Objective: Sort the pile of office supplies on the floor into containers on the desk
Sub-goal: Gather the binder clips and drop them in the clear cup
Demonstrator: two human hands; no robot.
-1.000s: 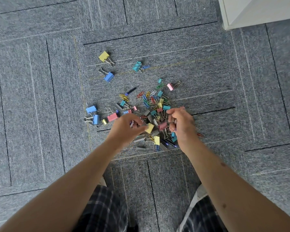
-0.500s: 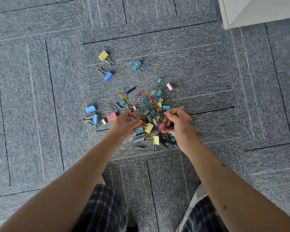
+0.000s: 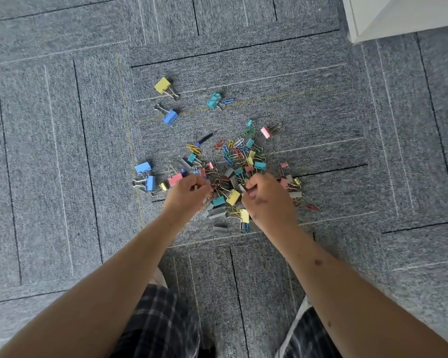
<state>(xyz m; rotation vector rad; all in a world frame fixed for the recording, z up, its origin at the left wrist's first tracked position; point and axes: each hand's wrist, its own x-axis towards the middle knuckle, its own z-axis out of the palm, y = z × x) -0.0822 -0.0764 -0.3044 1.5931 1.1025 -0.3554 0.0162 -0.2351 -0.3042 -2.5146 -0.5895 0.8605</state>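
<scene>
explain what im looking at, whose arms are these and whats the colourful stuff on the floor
There is no machine here: these are a person's two bare arms, filmed by a camera worn on their head and looking down. Every picture comes from that one camera. On the grey carpet lies a pile of office supplies: coloured binder clips, paper clips and grey strips that look like staples. A few lie apart, such as a yellow binder clip and a blue binder clip farther off. The left hand and right hand are both over the pile's near edge with fingers curled, as if picking pieces out; what each holds is too small to tell. The white corner at top right is some furniture.
</scene>
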